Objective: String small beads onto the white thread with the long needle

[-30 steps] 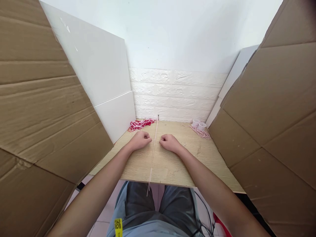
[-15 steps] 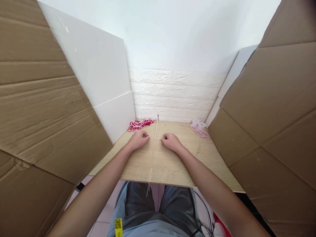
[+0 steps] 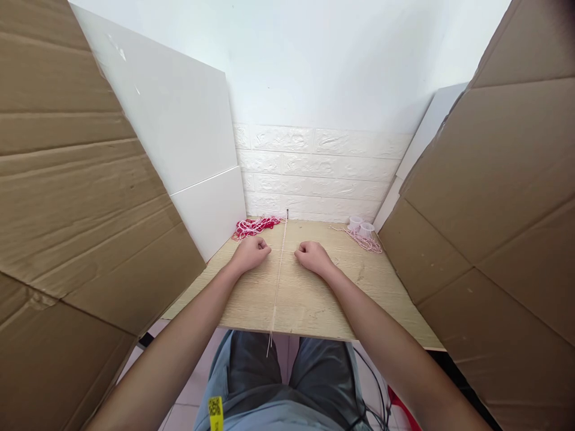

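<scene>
A pale cord (image 3: 278, 275) runs from a small dark peg (image 3: 287, 214) at the back of the wooden board down past its front edge, where loose ends hang. On the left of that cord, my left hand (image 3: 252, 254) is closed in a pinch on a thin string. My right hand (image 3: 313, 257) pinches the string on the other side, also closed. Between the two hands the thin string (image 3: 288, 251) stretches sideways across the upright cord. Its ends are hidden inside my fingers.
Red and pink-white cord (image 3: 256, 227) lies heaped at the back left. Two clear cups (image 3: 366, 229) and a pink cord bundle (image 3: 366, 242) sit at the back right. Cardboard panels (image 3: 67, 179) flank both sides, and a white brick-pattern wall (image 3: 314, 164) closes the back.
My hands have drawn slightly farther apart, the left one leftward and the right one rightward. The long cord and the bundles stay where they were.
</scene>
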`<state>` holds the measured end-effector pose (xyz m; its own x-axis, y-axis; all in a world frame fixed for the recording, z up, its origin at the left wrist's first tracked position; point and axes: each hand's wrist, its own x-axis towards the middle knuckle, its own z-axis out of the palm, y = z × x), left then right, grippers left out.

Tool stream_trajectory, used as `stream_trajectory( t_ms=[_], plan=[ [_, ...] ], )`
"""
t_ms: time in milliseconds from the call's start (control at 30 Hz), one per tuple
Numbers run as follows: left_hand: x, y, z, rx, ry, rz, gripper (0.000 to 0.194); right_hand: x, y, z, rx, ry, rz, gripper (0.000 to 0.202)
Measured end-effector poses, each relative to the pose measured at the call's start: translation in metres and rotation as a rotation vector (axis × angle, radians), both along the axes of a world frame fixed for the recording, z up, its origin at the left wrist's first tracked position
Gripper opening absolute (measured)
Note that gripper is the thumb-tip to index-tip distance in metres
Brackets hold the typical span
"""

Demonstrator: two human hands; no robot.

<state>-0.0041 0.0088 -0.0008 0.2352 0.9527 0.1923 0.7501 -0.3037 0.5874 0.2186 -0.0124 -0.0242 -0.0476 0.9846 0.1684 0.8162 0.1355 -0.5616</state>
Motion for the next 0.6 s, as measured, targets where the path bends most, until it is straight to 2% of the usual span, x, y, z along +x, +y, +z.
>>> stream_trajectory(
  t_ms=[600],
  plan=[
    [-0.0027,0.0048,-0.003,0.01,0.106,0.055,0.018,0.0023,0.0051,-0.0028,-0.019,-0.052,-0.011,0.018]
  ],
)
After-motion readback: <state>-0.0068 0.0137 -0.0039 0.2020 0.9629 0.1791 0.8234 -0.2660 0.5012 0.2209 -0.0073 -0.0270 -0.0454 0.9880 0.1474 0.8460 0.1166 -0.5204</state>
